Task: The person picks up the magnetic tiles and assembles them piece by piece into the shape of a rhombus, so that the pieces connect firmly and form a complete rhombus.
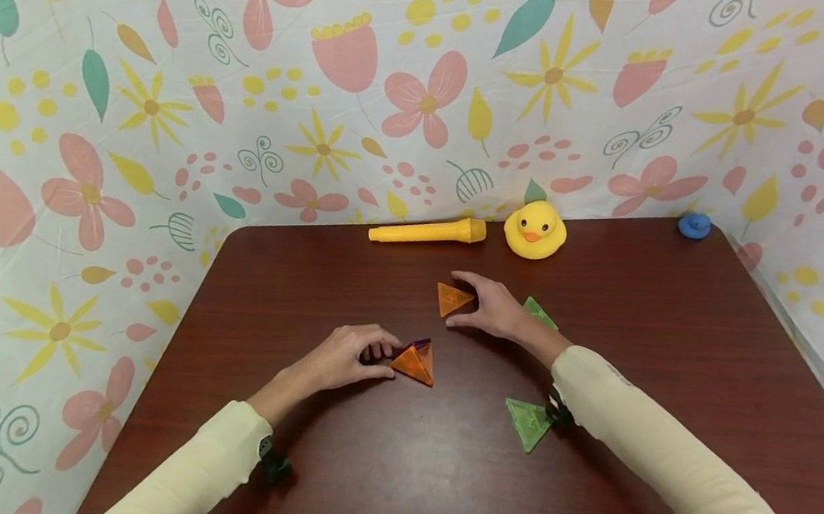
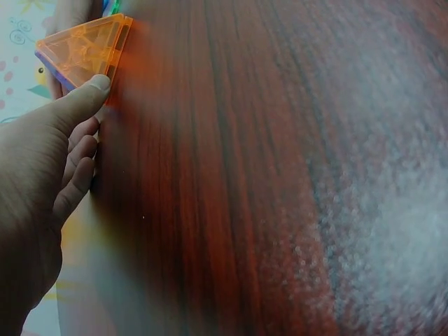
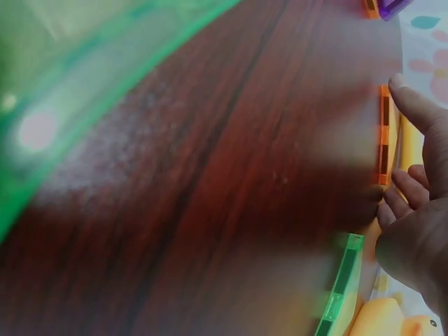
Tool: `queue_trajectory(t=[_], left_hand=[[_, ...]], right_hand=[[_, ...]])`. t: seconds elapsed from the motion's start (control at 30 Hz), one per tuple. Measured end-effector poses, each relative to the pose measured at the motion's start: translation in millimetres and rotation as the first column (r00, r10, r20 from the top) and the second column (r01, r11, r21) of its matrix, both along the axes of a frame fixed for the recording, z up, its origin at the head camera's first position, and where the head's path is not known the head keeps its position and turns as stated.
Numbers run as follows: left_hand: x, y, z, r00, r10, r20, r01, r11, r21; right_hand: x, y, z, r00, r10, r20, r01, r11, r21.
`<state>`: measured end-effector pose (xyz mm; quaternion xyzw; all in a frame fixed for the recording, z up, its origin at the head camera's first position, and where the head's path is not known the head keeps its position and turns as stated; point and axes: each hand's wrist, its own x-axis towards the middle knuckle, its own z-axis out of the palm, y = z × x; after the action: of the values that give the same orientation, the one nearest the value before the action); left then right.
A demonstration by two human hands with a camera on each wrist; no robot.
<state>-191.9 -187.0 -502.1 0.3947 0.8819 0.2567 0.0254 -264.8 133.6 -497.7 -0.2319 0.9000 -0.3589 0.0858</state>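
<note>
Left hand (image 1: 352, 355): thumb and index finger pinch the left corner of the tile pyramid; the thumb lies against its near orange face, the index fingertip by the purple side, the other fingers curled behind.
Tile pyramid (image 1: 413, 365): stands on the table left of the middle, built of see-through orange and purple triangles, just beyond the left hand's fingertips.
Right hand (image 1: 493, 309): farther off and to the right, thumb and fingers spread wide in a C around the loose orange triangle, not closed on it; whether any finger touches the triangle, I cannot tell.
Loose orange triangle (image 1: 453, 298): between the right hand's thumb and fingers, to the far right of the pyramid and apart from it.
Near green triangle (image 1: 526, 420): flat on the table, to the right of the pyramid, its right corner hidden behind the black wrist device (image 1: 559, 409).
Far green triangle (image 1: 540, 310): just beyond the right wrist, partly covered by it.
Microphone (image 1: 425, 232): yellow, lying along the far edge, thick end to the right.
Yellow duck (image 1: 535, 232): upright, just right of the microphone.
Blue duck (image 1: 694, 226): small, at the far right corner.
Table (image 1: 389, 472): dark reddish-brown wood grain.
Cloth (image 1: 435, 42): white with flowers and leaves, hanging behind the table.
Sleeves (image 1: 650, 433): cream, on both forearms.
</note>
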Motion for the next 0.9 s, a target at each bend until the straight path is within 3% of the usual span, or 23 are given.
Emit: queue_trajectory(t=[0.23, 0.57, 0.9], left_hand=[[-1.0, 1.1, -1.9, 1.000, -0.001, 0.008, 0.001, 1.000, 0.004], [-0.8, 2.8, -2.6, 1.000, 0.003, 0.008, -0.003, 1.000, -0.007], [-2.3, 3.2, -3.9, 1.000, 0.003, 0.009, -0.003, 1.000, -0.011]], right_hand=[[-6.1, -8.8, -5.8, 1.000, -0.003, -0.027, 0.003, 1.000, 0.002], [-1.7, -16.1, -2.8, 0.997, -0.009, -0.079, 0.015, 0.997, 0.079], [0.8, -16.3, -6.1, 0.993, -0.015, -0.118, 0.023, 0.998, 0.063]])
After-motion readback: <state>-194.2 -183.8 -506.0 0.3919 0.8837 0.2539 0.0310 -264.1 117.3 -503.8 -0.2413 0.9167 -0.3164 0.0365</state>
